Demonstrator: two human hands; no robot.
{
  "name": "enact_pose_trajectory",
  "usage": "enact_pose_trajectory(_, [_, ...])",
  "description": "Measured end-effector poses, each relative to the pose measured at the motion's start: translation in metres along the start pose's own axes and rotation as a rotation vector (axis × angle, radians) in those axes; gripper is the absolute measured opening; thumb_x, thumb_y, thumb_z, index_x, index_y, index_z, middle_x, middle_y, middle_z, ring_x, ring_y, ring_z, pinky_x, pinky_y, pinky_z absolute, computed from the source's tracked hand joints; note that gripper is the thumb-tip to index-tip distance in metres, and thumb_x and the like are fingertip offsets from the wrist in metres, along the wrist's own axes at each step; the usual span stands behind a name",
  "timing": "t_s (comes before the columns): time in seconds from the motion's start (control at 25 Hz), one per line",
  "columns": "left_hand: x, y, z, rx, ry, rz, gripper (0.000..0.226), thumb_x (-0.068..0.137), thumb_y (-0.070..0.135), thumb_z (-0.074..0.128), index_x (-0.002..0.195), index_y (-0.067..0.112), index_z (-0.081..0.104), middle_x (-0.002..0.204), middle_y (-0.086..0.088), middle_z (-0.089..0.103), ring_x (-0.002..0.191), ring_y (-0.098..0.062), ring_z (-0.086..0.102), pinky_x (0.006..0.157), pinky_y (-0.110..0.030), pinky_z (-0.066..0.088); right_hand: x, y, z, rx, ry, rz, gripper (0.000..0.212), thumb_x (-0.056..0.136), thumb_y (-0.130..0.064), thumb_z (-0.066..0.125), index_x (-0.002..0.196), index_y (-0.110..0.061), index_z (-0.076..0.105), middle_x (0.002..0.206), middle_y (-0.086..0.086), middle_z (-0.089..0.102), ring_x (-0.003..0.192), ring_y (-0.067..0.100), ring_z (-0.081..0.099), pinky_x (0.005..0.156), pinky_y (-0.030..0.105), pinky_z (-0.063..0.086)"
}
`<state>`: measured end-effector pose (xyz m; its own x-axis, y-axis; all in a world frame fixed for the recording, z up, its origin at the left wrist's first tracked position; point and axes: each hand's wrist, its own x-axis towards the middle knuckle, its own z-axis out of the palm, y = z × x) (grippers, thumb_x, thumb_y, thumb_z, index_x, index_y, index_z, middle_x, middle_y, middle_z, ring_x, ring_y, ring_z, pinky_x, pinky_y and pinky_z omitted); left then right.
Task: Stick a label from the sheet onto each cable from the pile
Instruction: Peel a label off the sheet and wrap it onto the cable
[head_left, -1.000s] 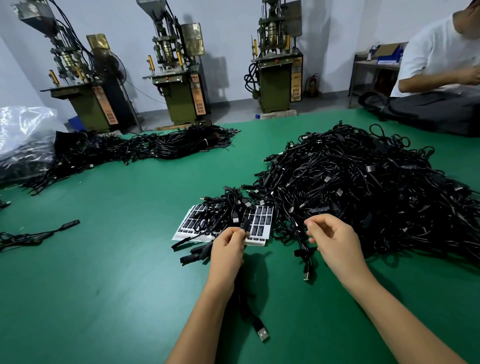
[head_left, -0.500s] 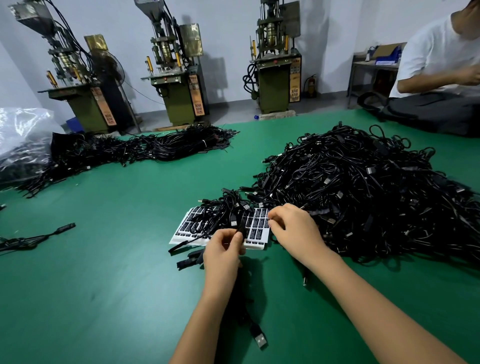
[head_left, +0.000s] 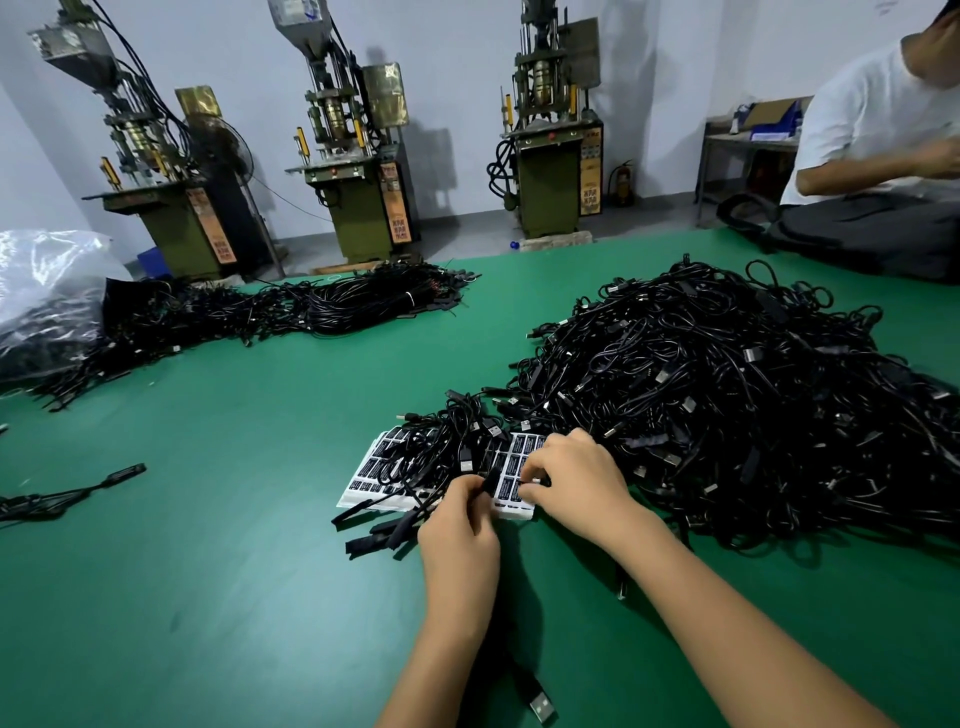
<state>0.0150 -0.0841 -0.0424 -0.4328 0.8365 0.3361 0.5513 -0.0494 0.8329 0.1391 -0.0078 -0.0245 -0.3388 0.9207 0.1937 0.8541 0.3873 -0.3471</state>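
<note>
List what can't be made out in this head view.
- Label sheet: its middle hidden under loose cables; print too small to read.
- Right hand: fingertips curl onto the sheet; a peeled label is not discernible.
- Left hand: its grip on the cable faces away.

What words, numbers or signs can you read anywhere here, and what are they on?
None can be read for sure.
Label sheet, under the right hand: black labels with white print, too small to read.
Orange signs on the three machines: bold characters, too blurred to read.
Panel on the right machine: markings too small to read.
Blue boxes on the far table: no legible print.
</note>
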Motion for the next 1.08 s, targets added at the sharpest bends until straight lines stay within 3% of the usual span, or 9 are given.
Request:
enact_pose_trajectory(0.12, [0.002,-0.002,-0.001,-0.038,-0.028,-0.069,0.014,0.092,0.008,0.059,0.1,0.017,0.067,0.079,0.019,0.063,0.076,0.007,0.057,0.066,-0.003,0.037,0.002,-0.007,0.004,0.073,0.037,0.105,0.013,0.087,-0.036,0.064,0.097,-0.031,0.071,0.104,-0.008,0.06,0.107,0.02,0.047,0.09,0.033,0.034])
enact_pose_trajectory(0.48, [0.002,-0.001,-0.002,-0.043,-0.058,-0.105,0.015,0.092,0.009,0.059,0.1,0.018,0.068,0.082,0.019,0.064,0.081,0.003,0.06,0.069,-0.002,0.04,0.008,-0.018,0.009,0.123,0.067,0.325,0.014,0.089,-0.021,0.062,0.086,-0.029,0.074,0.1,-0.004,0.07,0.111,0.023,0.05,0.093,0.033,0.033])
enact_pose_trajectory(0.64, [0.001,-0.001,-0.002,-0.06,-0.055,-0.119,0.014,0.091,0.008,0.06,0.098,0.017,0.068,0.082,0.017,0.066,0.08,-0.001,0.062,0.07,-0.005,0.042,0.011,-0.017,0.011,0.083,0.027,0.322,0.015,0.089,-0.018,0.059,0.09,-0.026,0.072,0.103,-0.003,0.068,0.112,0.024,0.049,0.094,0.035,0.033])
enact_pose_trajectory(0.8, [0.0,-0.001,-0.002,-0.088,-0.052,-0.129,0.015,0.091,0.007,0.059,0.1,0.016,0.068,0.084,0.014,0.067,0.081,-0.001,0.062,0.077,-0.016,0.048,0.008,-0.017,0.014,0.036,0.006,0.279,0.018,0.09,-0.019,0.055,0.097,-0.023,0.071,0.111,-0.001,0.063,0.112,0.025,0.045,0.093,0.037,0.031])
enact_pose_trajectory(0.92, [0.001,-0.001,-0.001,-0.088,-0.049,-0.13,0.014,0.092,0.007,0.059,0.099,0.016,0.068,0.085,0.012,0.068,0.08,-0.007,0.064,0.073,-0.011,0.045,0.006,-0.015,0.013,0.054,0.01,0.234,0.015,0.091,-0.019,0.055,0.096,-0.025,0.068,0.113,-0.002,0.06,0.111,0.024,0.045,0.093,0.038,0.03])
enact_pose_trajectory(1.08, [0.001,-0.001,0.0,-0.086,-0.049,-0.131,0.014,0.092,0.007,0.059,0.1,0.015,0.068,0.086,0.01,0.068,0.082,-0.011,0.064,0.077,-0.018,0.047,0.004,-0.014,0.011,0.012,-0.001,0.138,0.011,0.093,-0.021,0.055,0.097,-0.026,0.063,0.112,-0.004,0.057,0.109,0.022,0.044,0.093,0.038,0.031])
